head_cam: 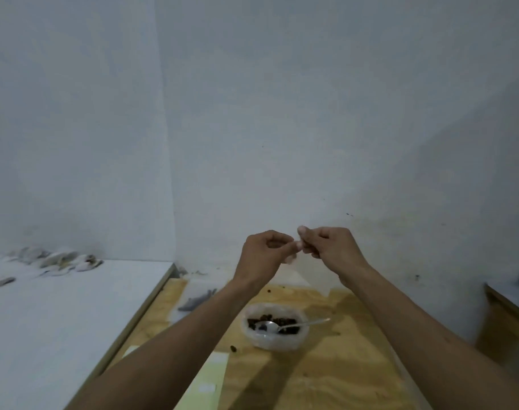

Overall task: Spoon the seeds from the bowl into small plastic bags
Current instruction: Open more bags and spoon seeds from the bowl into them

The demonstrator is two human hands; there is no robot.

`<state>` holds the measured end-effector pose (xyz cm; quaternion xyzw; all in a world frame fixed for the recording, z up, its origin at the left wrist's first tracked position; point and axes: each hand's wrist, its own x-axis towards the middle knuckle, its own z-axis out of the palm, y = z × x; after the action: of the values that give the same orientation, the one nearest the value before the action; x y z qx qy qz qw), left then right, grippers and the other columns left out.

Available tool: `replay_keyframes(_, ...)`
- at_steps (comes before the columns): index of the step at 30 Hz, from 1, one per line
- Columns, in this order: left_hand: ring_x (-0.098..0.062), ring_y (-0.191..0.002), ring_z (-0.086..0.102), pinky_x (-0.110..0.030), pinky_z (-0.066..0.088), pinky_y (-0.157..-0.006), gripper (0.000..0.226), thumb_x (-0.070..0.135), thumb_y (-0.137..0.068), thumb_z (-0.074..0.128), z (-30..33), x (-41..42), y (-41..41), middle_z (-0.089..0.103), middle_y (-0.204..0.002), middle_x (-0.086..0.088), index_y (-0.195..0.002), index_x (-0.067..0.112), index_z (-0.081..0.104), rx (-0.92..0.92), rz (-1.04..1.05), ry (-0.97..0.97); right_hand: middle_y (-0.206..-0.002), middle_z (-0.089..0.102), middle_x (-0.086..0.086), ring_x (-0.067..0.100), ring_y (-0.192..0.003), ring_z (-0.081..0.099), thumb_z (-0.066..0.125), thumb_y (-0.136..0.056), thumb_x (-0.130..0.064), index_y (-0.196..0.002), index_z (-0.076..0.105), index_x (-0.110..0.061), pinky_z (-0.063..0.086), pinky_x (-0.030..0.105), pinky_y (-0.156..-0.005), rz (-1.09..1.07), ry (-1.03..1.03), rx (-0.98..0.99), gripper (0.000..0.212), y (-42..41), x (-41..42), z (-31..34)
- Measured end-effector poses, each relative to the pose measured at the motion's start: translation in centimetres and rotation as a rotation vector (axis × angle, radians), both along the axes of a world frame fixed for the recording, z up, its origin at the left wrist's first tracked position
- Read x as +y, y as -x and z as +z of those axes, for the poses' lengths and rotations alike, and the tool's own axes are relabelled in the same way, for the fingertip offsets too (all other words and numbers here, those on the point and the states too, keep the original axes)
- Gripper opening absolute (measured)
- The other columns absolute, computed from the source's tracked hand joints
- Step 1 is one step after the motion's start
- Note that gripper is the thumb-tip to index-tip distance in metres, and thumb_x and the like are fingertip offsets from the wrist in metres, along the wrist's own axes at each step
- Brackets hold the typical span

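Plywood tabletop [326,377]: above the bowl [274,328], where seeds [282,322] and the spoon [285,325] remain, the left hand [264,255] and right hand [330,247] pinch something small, seemingly a clear bag; filled bags [54,260] lie far left.

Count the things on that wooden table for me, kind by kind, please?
Bowl: 1
Spoon: 1
Loose seeds on the wood: at least 2
Seeds in the bowl: too many and too blurred to count
Hands, left and right: 2
Total: at least 6
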<state>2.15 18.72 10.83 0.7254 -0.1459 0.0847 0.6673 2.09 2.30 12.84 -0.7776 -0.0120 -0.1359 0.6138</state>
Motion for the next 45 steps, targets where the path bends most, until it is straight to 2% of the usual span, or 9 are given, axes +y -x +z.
replay_keyframes(11, -0.021, -0.064, 0.073, -0.030, 0.062, -0.064, 0.012, -0.005, -0.092, 0.065, 0.1, 4.2, -2.2, 0.072, -0.081, -0.023, -0.090, -0.015, 0.071, 0.105, 0.124, 0.077, -0.083, 0.071, 0.014, 0.018, -0.078, 0.074, 0.064, -0.098, -0.016, -0.072, 0.057, -0.004, 0.062, 0.038, -0.085, 0.168, 0.256, 0.022, 0.029, -3.4, 2.9, -0.7)
replay_keyframes(16, -0.023, -0.069, 0.075, -0.042, 0.064, -0.074, 0.014, 0.000, -0.092, 0.063, -0.2, 4.1, -2.9, 0.075, -0.076, -0.013, -0.083, -0.002, 0.074, -0.007, 0.281, 0.010, -0.092, 0.070, 0.023, 0.032, -0.073, 0.077, 0.062, -0.092, -0.004, -0.086, 0.051, -0.006, 0.064, 0.048, -0.076, 0.140, 0.095, 0.093, 0.012, -4.4, 4.3, -0.8)
replay_keyframes(21, -0.007, -0.079, 0.073, -0.021, 0.057, -0.075, 0.008, 0.019, -0.090, 0.076, -0.4, 4.4, -2.3, 0.077, -0.083, 0.005, -0.090, 0.012, 0.079, -0.244, 0.153, -0.199, -0.090, 0.074, 0.022, 0.029, -0.070, 0.076, 0.066, -0.087, -0.002, -0.107, 0.062, 0.001, 0.064, 0.037, -0.067, 0.142, -0.107, 0.178, 0.020, -5.4, 4.4, 0.0)
replay_keyframes(23, 0.001, -0.095, 0.068, -0.017, 0.051, -0.085, 0.025, 0.033, -0.087, 0.080, -0.2, 5.4, -2.6, 0.076, -0.103, 0.010, -0.107, 0.018, 0.076, -0.258, 0.104, -0.256, -0.088, 0.072, 0.017, 0.026, -0.065, 0.072, 0.066, -0.086, 0.005, -0.099, 0.070, -0.001, 0.061, 0.031, -0.060, 0.186, -0.078, 0.185, 0.015, -5.4, 4.2, 0.2)
replay_keyframes(26, 0.002, -0.144, 0.028, -0.021, 0.022, -0.118, 0.106, 0.060, -0.067, 0.085, -0.3, 6.8, -4.2, 0.033, -0.160, 0.013, -0.155, 0.029, 0.034, -0.297, 0.021, -0.648, -0.101, 0.078, 0.015, 0.028, -0.077, 0.077, 0.058, -0.090, 0.008, -0.107, 0.074, -0.008, 0.063, 0.038, -0.070, 0.298, -0.020, 0.201, 0.028, -5.6, 3.9, 0.2)
replay_keyframes(29, -0.011, -0.155, 0.000, -0.033, -0.011, -0.125, 0.137, 0.067, -0.061, 0.084, -1.0, 7.3, -5.9, 0.012, -0.167, 0.002, -0.162, 0.018, 0.005, -0.420, -0.040, -0.994, -0.102, 0.079, 0.012, 0.028, -0.085, 0.078, 0.056, -0.097, 0.000, -0.114, 0.074, -0.011, 0.061, 0.033, -0.070, 0.439, 0.093, 0.206, 0.027, -5.5, 4.0, 0.1)
replay_keyframes(34, -0.020, -0.116, 0.046, -0.035, 0.036, -0.107, 0.099, 0.051, -0.068, 0.085, -2.6, 7.2, -6.5, 0.051, -0.130, -0.002, -0.147, 0.014, 0.038, -0.498, 0.073, -1.026, -0.089, 0.073, 0.013, 0.024, -0.076, 0.063, 0.040, -0.088, 0.011, -0.092, 0.077, -0.010, 0.047, 0.028, -0.058, 0.282, 0.377, 0.116, 0.043, -6.1, 4.0, -0.8)
replay_keyframes(42, -0.019, -0.109, 0.050, -0.033, 0.041, -0.097, 0.101, 0.069, -0.070, 0.078, -2.7, 7.0, -5.9, 0.054, -0.126, 0.000, -0.149, 0.019, 0.037, -0.509, 0.142, -1.037, -0.101, 0.073, 0.005, 0.017, -0.080, 0.062, 0.050, -0.088, 0.004, -0.104, 0.075, -0.014, 0.046, 0.024, -0.061, 0.175, 0.422, 0.113, 0.035, -6.0, 5.0, -0.9)
replay_keyframes(45, -0.020, -0.107, 0.053, -0.036, 0.044, -0.096, 0.095, 0.069, -0.073, 0.074, -2.9, 7.4, -6.1, 0.055, -0.121, 0.000, -0.147, 0.020, 0.039, -0.519, 0.219, -1.068, -0.101, 0.069, -0.003, 0.015, -0.090, 0.065, 0.078, -0.084, -0.014, -0.105, 0.069, -0.018, 0.053, 0.028, -0.075, 0.016, 0.447, -0.005, 0.023, -5.6, 5.0, -0.7)
